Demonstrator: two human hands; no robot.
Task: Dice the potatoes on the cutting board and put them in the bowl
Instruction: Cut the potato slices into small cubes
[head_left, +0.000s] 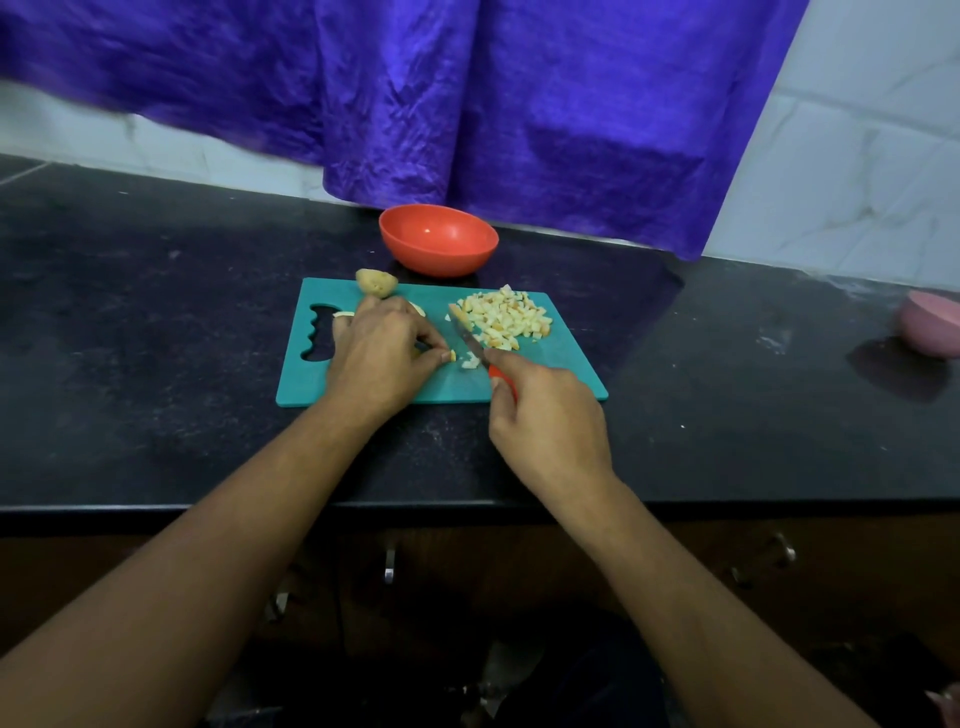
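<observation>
A teal cutting board (550, 379) lies on the black counter. A pile of diced potato (506, 318) sits at its far right. My left hand (382, 351) pinches a small potato piece (452, 356) against the board, with a few cut bits (471, 361) beside it. My right hand (548, 418) grips a red-handled knife (470, 340) whose blade points up-left between the piece and the pile. An unpeeled potato chunk (376, 282) rests at the board's far edge. The orange bowl (439, 239) stands empty just behind the board.
A pink bowl (932, 325) sits at the counter's right edge. A purple cloth (467, 104) hangs over the tiled wall behind the counter. The counter's front edge (208, 506) runs below my forearms, with cabinet handles under it.
</observation>
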